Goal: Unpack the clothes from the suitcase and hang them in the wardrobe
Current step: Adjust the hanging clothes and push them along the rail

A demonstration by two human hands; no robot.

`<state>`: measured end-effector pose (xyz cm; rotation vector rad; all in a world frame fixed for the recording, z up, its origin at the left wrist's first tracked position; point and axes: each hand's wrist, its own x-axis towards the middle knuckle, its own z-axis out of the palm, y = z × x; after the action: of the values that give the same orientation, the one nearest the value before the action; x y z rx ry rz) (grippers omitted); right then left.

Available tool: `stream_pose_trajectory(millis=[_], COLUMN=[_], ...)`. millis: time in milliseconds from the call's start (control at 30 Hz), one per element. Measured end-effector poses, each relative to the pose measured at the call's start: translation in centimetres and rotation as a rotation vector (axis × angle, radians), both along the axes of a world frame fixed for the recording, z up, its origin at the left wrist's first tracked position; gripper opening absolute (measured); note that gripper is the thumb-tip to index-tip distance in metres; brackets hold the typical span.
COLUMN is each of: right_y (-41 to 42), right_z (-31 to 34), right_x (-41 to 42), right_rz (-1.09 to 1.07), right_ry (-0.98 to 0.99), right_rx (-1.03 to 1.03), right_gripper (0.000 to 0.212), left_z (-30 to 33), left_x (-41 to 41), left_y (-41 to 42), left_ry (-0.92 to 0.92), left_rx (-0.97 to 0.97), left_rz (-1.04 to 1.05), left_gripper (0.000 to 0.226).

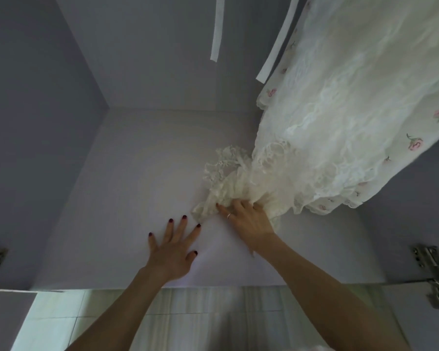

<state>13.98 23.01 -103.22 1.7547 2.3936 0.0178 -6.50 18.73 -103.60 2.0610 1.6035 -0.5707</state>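
A cream lace dress [345,102] with small pink embroidered roses hangs inside the wardrobe at the upper right, its hem reaching down to the wardrobe floor [142,178]. My right hand [246,221] grips the bunched lace hem [228,183] where it lies on that floor. My left hand [174,245] is flat and spread, fingers apart, just left of the bunched lace, holding nothing. Two white ribbon straps [217,29] dangle from above near the dress. The suitcase is not in view.
The wardrobe's pale lilac side wall [36,122] and back wall [150,59] enclose the space. Metal door hinges [430,257] sit at the right edge and at the left edge. Pale tiled flooring [91,323] lies below the wardrobe's front edge.
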Motion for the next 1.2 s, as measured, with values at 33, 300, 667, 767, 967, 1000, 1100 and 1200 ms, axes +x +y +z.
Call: stream_pose_trajectory(millis=[33, 300, 667, 767, 967, 1000, 1100, 1200], right_y=[0.6, -1.9, -13.9, -17.6, -24.1, -24.6, -27.4, -31.6], right_z=[0.2, 3.3, 25.2, 30.5, 40.0, 40.6, 43.1, 44.4], right_x=[0.2, 0.7, -1.5, -2.0, -2.0, -2.0, -1.3, -1.0], right_rz=[-0.061, -0.32, -0.259, -0.226, -0.182, -0.191, -0.279, -0.408], right_ry=[0.04, 0.087, 0.26, 0.281, 0.329, 0.337, 0.379, 0.417], right_rx=[-0.028, -0.356, -0.601, -0.652, -0.736, -0.733, -0.732, -0.748], right_gripper=[0.074, 0.057, 0.031, 0.031, 0.033, 0.033, 0.034, 0.033], left_z=[-0.1, 3.1, 25.7, 31.2, 40.2, 40.8, 43.3, 45.5], left_x=[0.0, -1.3, -0.7, -0.9, 0.2, 0.3, 0.9, 1.4], left_y=[0.2, 0.7, -11.4, -14.9, -21.4, -21.9, -24.3, -27.5], left_ry=[-0.001, -0.156, -0.511, -0.472, -0.448, -0.452, -0.479, -0.507], left_rx=[-0.011, -0.23, -0.025, -0.102, -0.181, -0.188, -0.2, -0.249], left_rz=[-0.004, 0.125, 0.415, 0.429, 0.437, 0.441, 0.413, 0.356], left_gripper=[0.06, 0.058, 0.029, 0.031, 0.03, 0.029, 0.029, 0.029])
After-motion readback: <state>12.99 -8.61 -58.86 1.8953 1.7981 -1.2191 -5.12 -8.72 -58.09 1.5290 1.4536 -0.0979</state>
